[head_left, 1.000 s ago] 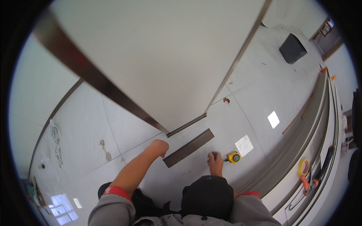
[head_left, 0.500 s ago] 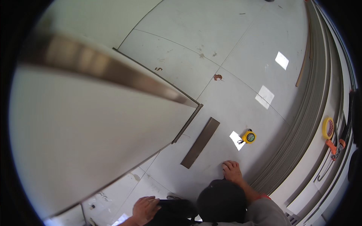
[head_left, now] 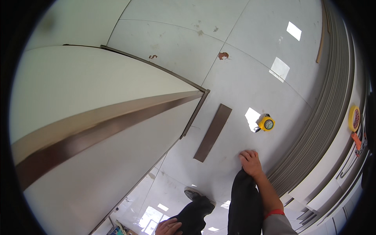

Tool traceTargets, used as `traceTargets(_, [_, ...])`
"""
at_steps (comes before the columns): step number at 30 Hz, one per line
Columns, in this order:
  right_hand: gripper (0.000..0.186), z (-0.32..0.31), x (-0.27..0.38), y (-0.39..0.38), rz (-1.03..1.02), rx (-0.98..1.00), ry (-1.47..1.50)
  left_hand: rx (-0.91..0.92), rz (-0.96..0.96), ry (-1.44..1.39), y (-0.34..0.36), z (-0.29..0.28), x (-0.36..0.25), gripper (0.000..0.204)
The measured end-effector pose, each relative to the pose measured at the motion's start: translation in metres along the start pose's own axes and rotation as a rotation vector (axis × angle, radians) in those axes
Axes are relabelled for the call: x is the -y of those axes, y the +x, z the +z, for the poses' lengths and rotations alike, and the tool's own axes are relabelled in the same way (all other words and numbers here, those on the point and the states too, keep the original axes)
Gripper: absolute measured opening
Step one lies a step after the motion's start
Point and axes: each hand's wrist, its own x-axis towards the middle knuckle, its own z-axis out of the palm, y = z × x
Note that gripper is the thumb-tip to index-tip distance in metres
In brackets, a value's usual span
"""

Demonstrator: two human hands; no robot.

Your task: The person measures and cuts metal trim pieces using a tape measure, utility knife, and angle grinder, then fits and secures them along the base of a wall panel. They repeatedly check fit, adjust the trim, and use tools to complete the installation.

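Observation:
My right hand (head_left: 250,161) rests over my bent right knee, its fingers draped forward and holding no object. At the lower edge my left hand (head_left: 168,226) lies on my left thigh with its fingers stretched out; part of it is cut off by the frame. Ahead of my right hand a yellow tape measure (head_left: 268,124) sits on the floor, a dark strap at its side. Left of it lies a flat brown strip (head_left: 213,132), apart from both hands. A large white cabinet-like piece (head_left: 149,156) with brown edging stands on my left.
Long stacked grey-brown panels (head_left: 313,125) run along the right side. On pale boards beyond them lie a yellow tape roll (head_left: 354,118) and an orange-handled tool (head_left: 357,143). Reddish-brown patches (head_left: 223,56) mark the tiled floor (head_left: 250,90). My shoe (head_left: 192,192) shows near the cabinet-like piece.
My view has shifted, and more of my dark-trousered legs shows. My left hand now sits lower in view, on my thigh. The tape measure and brown strip stay on the floor.

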Motion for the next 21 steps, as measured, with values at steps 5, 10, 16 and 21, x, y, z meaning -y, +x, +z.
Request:
traceTargets(5, [0.038, 0.000, 0.009, -0.002, 0.134, 0.050, 0.026, 0.019, -0.035, -0.013, -0.026, 0.020, 0.000, 0.038])
traceTargets(10, [0.049, -0.057, 0.075, -0.003, 0.490, 0.140, 0.165, 0.115, -0.020, 0.115, -0.043, 0.025, -0.003, 0.037])
traceTargets(16, [0.045, -0.266, 0.189, -0.067, 0.866, -0.071, 0.487, 0.212, 0.043, 0.391, -0.073, 0.023, -0.023, 0.050])
traceTargets(21, [0.044, -0.418, 0.252, -0.229, 1.101, -0.071, 0.330, 0.327, 0.029, 0.510, -0.098, -0.050, -0.110, 0.064])
